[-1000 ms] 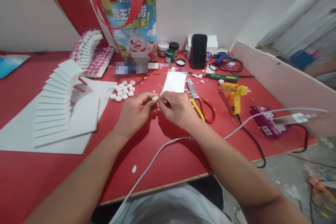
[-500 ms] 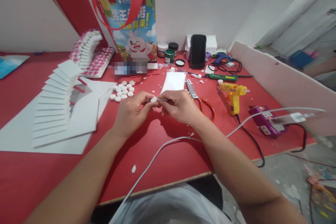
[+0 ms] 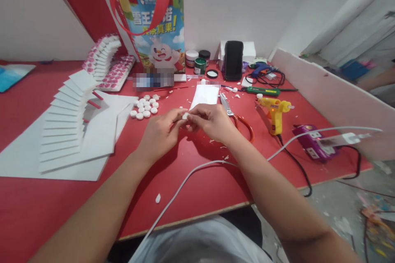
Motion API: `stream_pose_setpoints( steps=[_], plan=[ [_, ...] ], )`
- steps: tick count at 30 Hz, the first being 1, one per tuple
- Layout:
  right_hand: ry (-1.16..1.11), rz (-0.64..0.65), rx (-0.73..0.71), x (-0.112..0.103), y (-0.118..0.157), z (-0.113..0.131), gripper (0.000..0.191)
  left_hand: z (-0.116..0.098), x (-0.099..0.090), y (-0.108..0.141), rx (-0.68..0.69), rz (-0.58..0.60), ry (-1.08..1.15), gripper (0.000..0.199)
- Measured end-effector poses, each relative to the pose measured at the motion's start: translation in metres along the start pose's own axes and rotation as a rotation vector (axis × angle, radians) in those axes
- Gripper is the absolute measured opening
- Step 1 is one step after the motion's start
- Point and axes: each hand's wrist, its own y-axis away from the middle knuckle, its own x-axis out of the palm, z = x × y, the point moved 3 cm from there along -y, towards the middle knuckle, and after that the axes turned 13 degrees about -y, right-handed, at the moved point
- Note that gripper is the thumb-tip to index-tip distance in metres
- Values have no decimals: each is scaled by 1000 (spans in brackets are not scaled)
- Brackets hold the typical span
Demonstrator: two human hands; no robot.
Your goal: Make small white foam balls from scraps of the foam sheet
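My left hand (image 3: 161,132) is closed, thumb and forefinger pinching a small white foam piece (image 3: 185,116) above the red table. Fingertips of my right hand (image 3: 212,121) are pressed together against the same piece from the other side. Whatever else the right fingers hold is hidden behind them. Several round white discs (image 3: 147,107) lie in a cluster beyond my left hand. Just past my right hand are scissors with orange handles (image 3: 246,128) and a folded white sheet (image 3: 205,95). White scraps (image 3: 158,198) are scattered on the table.
White boards (image 3: 101,131) with a fanned stack of white strips (image 3: 61,127) lie to the left. At the right stand a yellow glue gun (image 3: 274,115) and a purple box (image 3: 313,141). A white cable (image 3: 197,167) crosses in front. A bag (image 3: 157,28), paint jars (image 3: 200,65) and a phone (image 3: 233,61) stand behind.
Both hands have moved slightly and the right fingers have closed in on the white piece. A thin, pale strip visible between the right fingers earlier is now hidden.
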Motion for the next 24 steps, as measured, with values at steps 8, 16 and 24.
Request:
stream_pose_setpoints(
  steps=[8, 16, 24],
  plan=[
    [-389, 69, 116, 0, -4, -4, 39, -4, -6, -1, -33, -50, 41, 20],
    [-326, 58, 29, -3, -4, 1, 30, -4, -7, -4, -68, -24, 116, 17],
    [3, 7, -81, 0, 2, 6, 18, -2, 4, -4, -295, -15, 506, 13]
  ],
)
